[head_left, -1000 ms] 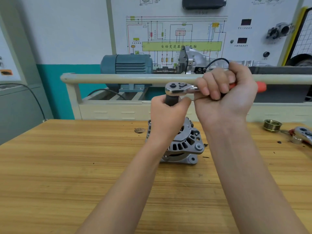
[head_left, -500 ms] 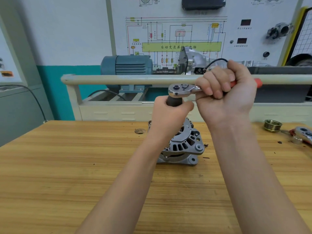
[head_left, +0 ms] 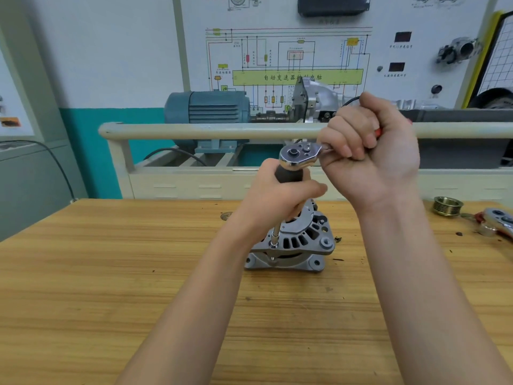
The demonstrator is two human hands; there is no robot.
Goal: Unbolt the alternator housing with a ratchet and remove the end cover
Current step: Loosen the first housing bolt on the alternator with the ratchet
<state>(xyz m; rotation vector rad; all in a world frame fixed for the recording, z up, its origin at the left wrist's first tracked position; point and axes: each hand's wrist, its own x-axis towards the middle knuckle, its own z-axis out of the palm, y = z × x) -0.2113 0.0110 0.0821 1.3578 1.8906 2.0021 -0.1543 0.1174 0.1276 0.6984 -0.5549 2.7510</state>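
Observation:
A silver alternator (head_left: 298,245) stands on the wooden table (head_left: 111,287), its slotted end cover facing up. A chrome ratchet (head_left: 298,155) sits on top of a long extension bar with a black grip; the socket at the bar's lower end (head_left: 274,240) meets a bolt on the housing's near-left edge. My left hand (head_left: 277,195) grips the black upper part of the extension just under the ratchet head. My right hand (head_left: 369,154) is wrapped round the ratchet's red handle, which it almost fully hides.
A brass pulley (head_left: 447,206) lies on the table at the right, with a second ratchet (head_left: 497,222) beside it at the frame edge. Behind the table runs a beige rail (head_left: 194,131) with a blue motor (head_left: 208,107) and a wiring-diagram board.
My right hand has swung the ratchet handle away from me and to the left, so less of the red handle shows. The left hand stays on the extension; the tool leans a little more right.

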